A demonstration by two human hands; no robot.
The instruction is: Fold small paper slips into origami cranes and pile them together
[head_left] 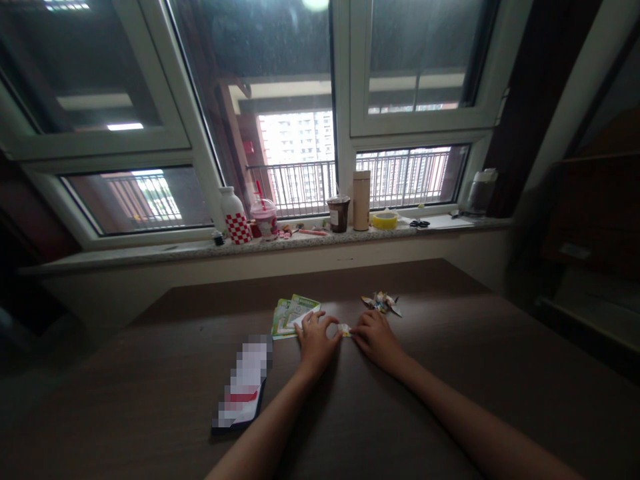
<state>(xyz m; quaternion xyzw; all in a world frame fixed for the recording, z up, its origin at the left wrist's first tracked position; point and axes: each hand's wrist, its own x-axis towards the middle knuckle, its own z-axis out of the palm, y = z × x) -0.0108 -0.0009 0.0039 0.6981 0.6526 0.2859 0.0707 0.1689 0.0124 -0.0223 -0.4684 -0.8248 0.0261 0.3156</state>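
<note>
A small pale piece of paper [344, 330] with yellow marks lies on the brown table between my two hands. My left hand [317, 339] pinches its left end with thumb and forefinger, the other fingers curled over the edge of some green-and-white cards [287, 316]. From the other side, the fingers of my right hand [376, 338] are closed on its right end. Just beyond my right hand sits a little heap of crumpled, colourful paper scraps [383, 302]. What is printed on the small piece is too small to make out.
A phone-like slab with a blurred screen [245, 383] lies left of my left forearm. Along the windowsill [200, 252] stand a checkered bottle [237, 217], a pink drink cup [265, 219], a dark drink cup [339, 213], a tan flask [361, 200], yellow tape [385, 221] and scissors [419, 223].
</note>
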